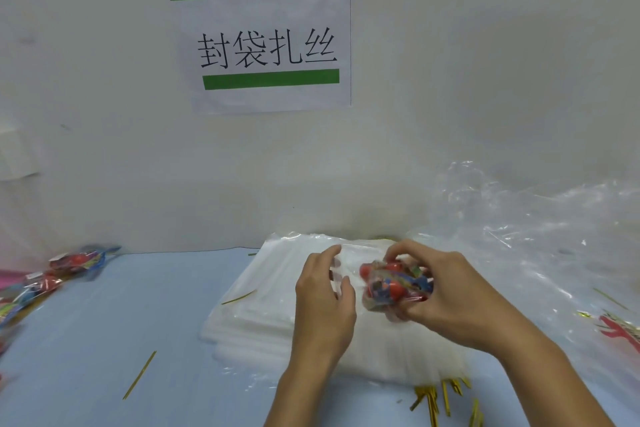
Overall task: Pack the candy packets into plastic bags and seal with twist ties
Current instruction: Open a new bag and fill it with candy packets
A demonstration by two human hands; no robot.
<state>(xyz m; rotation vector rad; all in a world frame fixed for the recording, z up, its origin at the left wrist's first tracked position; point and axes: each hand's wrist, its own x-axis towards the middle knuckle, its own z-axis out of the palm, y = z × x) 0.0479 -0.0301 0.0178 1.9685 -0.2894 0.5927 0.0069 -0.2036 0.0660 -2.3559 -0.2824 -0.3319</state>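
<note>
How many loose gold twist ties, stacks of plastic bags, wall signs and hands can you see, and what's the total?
Gold twist ties lying singly: 2, one on the blue table, one on the stack; the bunch at the near edge is too tangled to count.
Stacks of flat plastic bags: 1
Wall signs: 1
Hands: 2, left hand, right hand gripping bagged candy packets
Total: 6

Candy packets, clear bags and gold twist ties as we find them.
We note one bunched red-and-blue candy packet (pixel 394 286) held above the flat stack of clear plastic bags (pixel 277 308). More candy packets (pixel 74 262) lie at the far left of the tabletop; one gold twist tie (pixel 139 375) lies alone left of the stack, one twist tie (pixel 238 297) on it, a cluster of twist ties (pixel 441 399) at its near edge.
</note>
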